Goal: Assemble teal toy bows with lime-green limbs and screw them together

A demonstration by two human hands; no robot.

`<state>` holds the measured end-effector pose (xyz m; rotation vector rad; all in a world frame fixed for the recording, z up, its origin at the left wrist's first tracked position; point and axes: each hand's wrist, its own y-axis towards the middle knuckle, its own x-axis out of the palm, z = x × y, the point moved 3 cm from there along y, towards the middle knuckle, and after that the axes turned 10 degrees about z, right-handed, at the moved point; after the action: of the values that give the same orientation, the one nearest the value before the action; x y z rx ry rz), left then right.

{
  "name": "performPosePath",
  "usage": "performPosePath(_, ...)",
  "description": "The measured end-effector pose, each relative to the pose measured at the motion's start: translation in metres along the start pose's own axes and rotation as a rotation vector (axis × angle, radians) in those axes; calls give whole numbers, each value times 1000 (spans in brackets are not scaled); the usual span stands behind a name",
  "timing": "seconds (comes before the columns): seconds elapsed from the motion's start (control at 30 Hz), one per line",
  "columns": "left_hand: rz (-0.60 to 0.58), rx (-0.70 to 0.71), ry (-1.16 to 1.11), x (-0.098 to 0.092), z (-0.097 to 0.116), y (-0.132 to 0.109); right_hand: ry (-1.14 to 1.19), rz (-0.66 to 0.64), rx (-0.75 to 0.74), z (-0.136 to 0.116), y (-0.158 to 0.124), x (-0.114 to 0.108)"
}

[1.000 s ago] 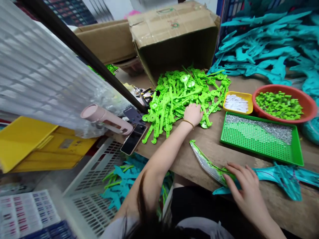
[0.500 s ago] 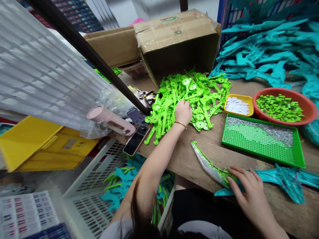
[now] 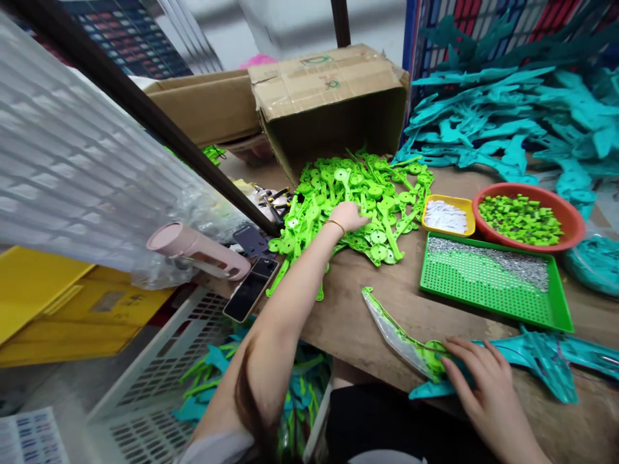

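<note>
Left hand (image 3: 349,216) in near side of green pile (image 3: 372,190), spilling from cardboard box (image 3: 329,84); fingertips hidden, can't tell if gripping. Right hand (image 3: 481,370) loosely holds teal part (image 3: 546,362) along worktop's (image 3: 338,316) near edge, curved green piece (image 3: 401,336) against it.

Left fingers (image 3: 360,222) partly hidden; teal pile (image 3: 507,125) cut off at right.

Whitish wall (image 3: 294,32) at back, brown table (image 3: 333,322) in front, grey floor (image 3: 80,386) lower left. Dark pole (image 3: 193,151) slants beside white ribbed panel (image 3: 72,148), left.
</note>
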<state>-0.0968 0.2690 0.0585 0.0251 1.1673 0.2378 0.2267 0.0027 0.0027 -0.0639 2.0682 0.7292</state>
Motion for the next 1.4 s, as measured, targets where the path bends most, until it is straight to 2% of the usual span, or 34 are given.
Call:
performPosePath(0.07,-24,-34,-83,-14,-13,10,-3,2,15,7,-2,-1)
performPosePath(0.17,66,-142,-140,-25,-25,32,8,11,27,10,0,-2)
performPosePath(0.27,171,-245,-142,-16,-25,51,10,25,26,9,6,-5)
performPosePath(0.4,259,-315,-236,-5,-17,63,9,40,37,8,7,-7)
performPosePath(0.47,299,-306,-317,-14,-15,65,10,43,39,10,5,-7)
performPosePath(0.6,339,-194,-462,-52,-1,52,25,64,40,15,9,-11)
performPosePath(0.63,352,-118,-500,-60,7,42,38,96,67,16,14,-15)
performPosePath(0.7,409,192,-588,-73,32,7,90,218,187,16,24,-27)
performPosePath(0.77,408,532,-537,-72,61,-45,187,402,304,12,35,-42)
performPosePath(0.8,353,707,-481,-66,74,-75,229,464,310,6,40,-47)
performPosePath(0.83,272,878,-432,-57,84,-106,246,467,263,-2,45,-51)
performPosePath(0.87,211,1027,-398,-48,92,-136,240,415,187,-11,49,-50)
performPosePath(0.9,205,1127,-358,-40,94,-164,221,331,108,-21,52,-47)
performPosePath(0.97,302,1168,-277,-23,89,-206,166,152,11,-35,52,-35)
performPosePath(1.03,353,1112,-260,-8,75,-233,138,79,15,-41,47,-23)
performPosePath(1.1,353,949,-292,5,54,-245,112,41,43,-38,41,-13)
performPosePath(1.13,351,797,-303,9,42,-246,96,21,47,-35,38,-10)
performPosePath(1.27,282,-19,-417,25,-13,-243,32,-74,-27,-21,30,0)
performPosePath(1.33,191,-253,-611,35,-28,-241,13,-117,-96,-20,27,4)
performPosePath(1.4,125,-336,-766,44,-30,-238,-2,-141,-130,-21,24,7)
